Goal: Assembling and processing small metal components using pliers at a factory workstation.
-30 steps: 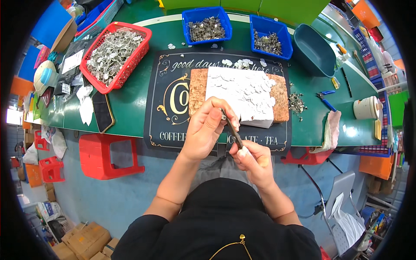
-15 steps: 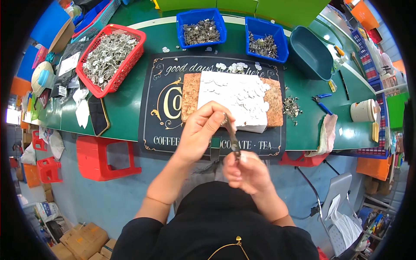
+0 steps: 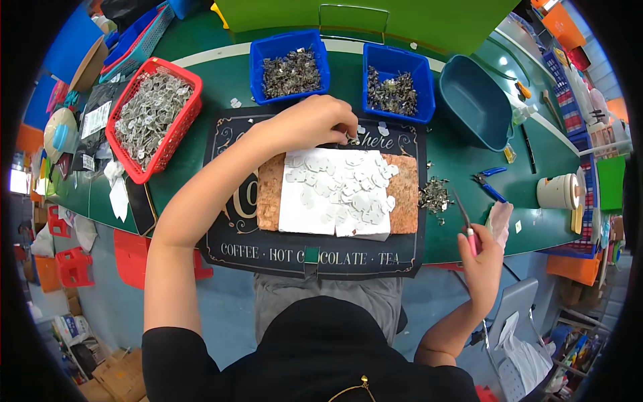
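1. Lower right of the frame: the right hand [image 3: 483,262] is closed around a slender pink-handled tool [image 3: 471,240], its thin metal tip pointing toward the top of the frame.
2. Centre: a black printed mat [image 3: 410,245] carries a mottled reddish-brown slab [image 3: 270,197]; on the slab rests a white block [image 3: 301,218]. Pale flat pieces [image 3: 355,191] lie scattered and overlapping across the block's upper surface.
3. Right of centre: a heap of metal bits [image 3: 435,195] sits just beside the mat. Blue-handled pliers [image 3: 493,190] lie farther right.
4. Upper centre: the left hand [image 3: 321,126] is just beyond the block's far edge, fingers curled downward; whether they pinch anything cannot be told.
5. Upper left: a red basket [image 3: 175,142] is filled with flat greyish pieces.
6. Top centre: two blue bins [image 3: 293,96] hold small metal parts. A dark teal basin [image 3: 469,100] stands to their right.
7. Top edge: a green panel [image 3: 435,20].
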`<state>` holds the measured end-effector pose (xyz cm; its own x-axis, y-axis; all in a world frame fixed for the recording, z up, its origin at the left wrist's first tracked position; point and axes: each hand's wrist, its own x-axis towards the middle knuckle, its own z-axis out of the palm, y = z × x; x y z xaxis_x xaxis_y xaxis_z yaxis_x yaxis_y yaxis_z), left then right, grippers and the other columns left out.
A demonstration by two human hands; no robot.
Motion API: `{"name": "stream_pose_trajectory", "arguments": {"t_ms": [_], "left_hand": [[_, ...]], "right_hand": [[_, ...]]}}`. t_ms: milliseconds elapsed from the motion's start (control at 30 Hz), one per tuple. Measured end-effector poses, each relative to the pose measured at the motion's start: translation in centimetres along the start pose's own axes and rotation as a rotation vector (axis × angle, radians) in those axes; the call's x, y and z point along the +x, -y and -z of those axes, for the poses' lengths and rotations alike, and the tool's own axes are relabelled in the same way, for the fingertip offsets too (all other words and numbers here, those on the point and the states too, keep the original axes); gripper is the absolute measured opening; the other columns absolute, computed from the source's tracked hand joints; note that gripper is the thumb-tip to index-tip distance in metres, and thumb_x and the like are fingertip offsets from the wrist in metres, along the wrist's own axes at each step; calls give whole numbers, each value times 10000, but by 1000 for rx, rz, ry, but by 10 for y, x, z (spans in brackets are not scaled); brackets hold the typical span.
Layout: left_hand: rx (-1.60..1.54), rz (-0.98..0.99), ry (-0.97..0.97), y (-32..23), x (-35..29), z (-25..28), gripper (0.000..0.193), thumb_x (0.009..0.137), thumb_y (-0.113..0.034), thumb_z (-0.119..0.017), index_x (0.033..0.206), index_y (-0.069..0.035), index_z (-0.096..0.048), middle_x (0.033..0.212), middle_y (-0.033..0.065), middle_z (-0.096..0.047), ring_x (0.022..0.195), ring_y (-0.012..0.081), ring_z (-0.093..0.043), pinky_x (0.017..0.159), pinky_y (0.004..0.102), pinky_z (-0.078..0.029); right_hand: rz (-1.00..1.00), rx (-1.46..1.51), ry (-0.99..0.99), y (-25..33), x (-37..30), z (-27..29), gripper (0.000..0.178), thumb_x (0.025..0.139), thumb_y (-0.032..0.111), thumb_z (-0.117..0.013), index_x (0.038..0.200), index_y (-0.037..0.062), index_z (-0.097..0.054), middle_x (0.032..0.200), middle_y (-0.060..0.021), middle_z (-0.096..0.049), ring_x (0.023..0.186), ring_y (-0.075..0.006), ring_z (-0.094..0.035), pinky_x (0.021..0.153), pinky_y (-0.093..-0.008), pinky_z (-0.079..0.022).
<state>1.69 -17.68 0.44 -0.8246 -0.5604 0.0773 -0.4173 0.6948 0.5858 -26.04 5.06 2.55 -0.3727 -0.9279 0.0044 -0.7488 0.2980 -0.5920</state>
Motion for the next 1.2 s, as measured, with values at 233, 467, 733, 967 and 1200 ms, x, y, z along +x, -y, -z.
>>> {"name": "stream_pose_trajectory", "arguments": {"t_ms": [233,467,733,967,1200], "left_hand": [[28,-46,-120,8,-3,-4,109,755,-63,-622,830,1,-575,764,93,-570,727,220,-571,655,310,-456],[-618,275,-481,-54,-54,-7,172,780,-63,-641,904,21,-556,893,70,-591,792,116,-564,732,238,-449],[-1373,86,-997,-101,-97,-67,179,852,-51,-545,1008,37,-545,916,113,-598,830,159,-579,777,285,-471],[-1537,52,-1117,-113,-106,-77,232,863,-67,-546,1063,51,-531,913,104,-592,848,151,-562,806,277,-444],[-1606,56,-1110,-120,-112,-78,110,868,-61,-534,953,10,-536,922,114,-600,854,193,-598,816,309,-474]], "right_hand": [[-13,-6,63,4,2,0,232,754,105,-617,945,-20,-577,747,-96,-574,668,-147,-524,621,-268,-420],[213,407,101,31,-12,-29,232,785,5,-559,1016,-17,-548,910,-43,-564,657,-57,-463,563,-197,-388],[562,502,21,90,-38,-97,253,680,-9,-611,924,-44,-553,737,-103,-524,627,-181,-498,560,-246,-386],[691,403,-63,99,-52,-102,245,670,-14,-615,908,-34,-559,742,-120,-530,616,-222,-505,540,-292,-404],[695,348,-154,104,-58,-105,244,664,-13,-623,899,-33,-563,736,-127,-531,610,-244,-508,536,-308,-414]]}}
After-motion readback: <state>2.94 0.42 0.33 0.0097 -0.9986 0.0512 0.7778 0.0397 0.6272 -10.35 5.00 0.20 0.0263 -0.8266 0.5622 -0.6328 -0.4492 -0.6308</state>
